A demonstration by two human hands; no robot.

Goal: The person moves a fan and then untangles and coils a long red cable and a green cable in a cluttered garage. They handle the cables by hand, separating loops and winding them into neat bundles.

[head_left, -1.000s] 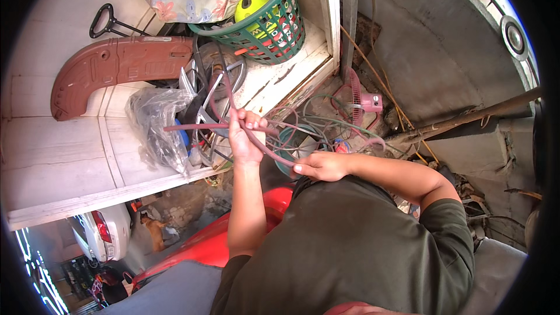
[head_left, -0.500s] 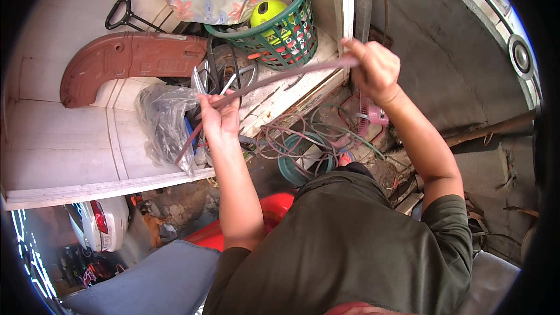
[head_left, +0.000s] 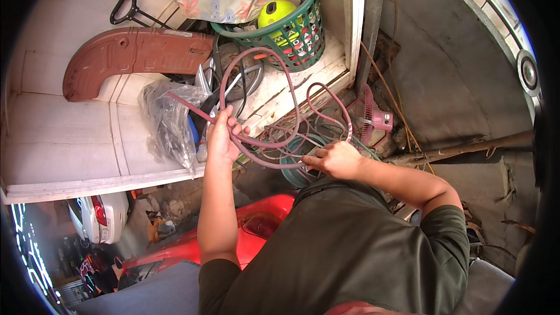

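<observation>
My left hand (head_left: 224, 134) is closed round a faded red hose (head_left: 292, 96), with a loop standing up above it and an end pointing up-left. My right hand (head_left: 329, 158), lower and to the right, is closed on a length of the same hose. Thinner tangled lines (head_left: 274, 133) lie beyond my hands, over a teal bucket (head_left: 293, 175). A clear plastic bag (head_left: 166, 122) lies on the white ledge (head_left: 64, 146) left of my left hand.
A green basket (head_left: 306, 49) with a cloth bag (head_left: 216, 3) and yellow helmet (head_left: 274, 14) sits above, beside a brown moulded piece (head_left: 125, 52). A pink fan (head_left: 373, 119) and pipe (head_left: 466, 147) are right. A red vehicle (head_left: 256, 221) is below; a curved grey wall (head_left: 455, 64) borders the right.
My right hand has come down from high on the right to beside my left hand, and the hose now makes a large upright loop at my left hand.
</observation>
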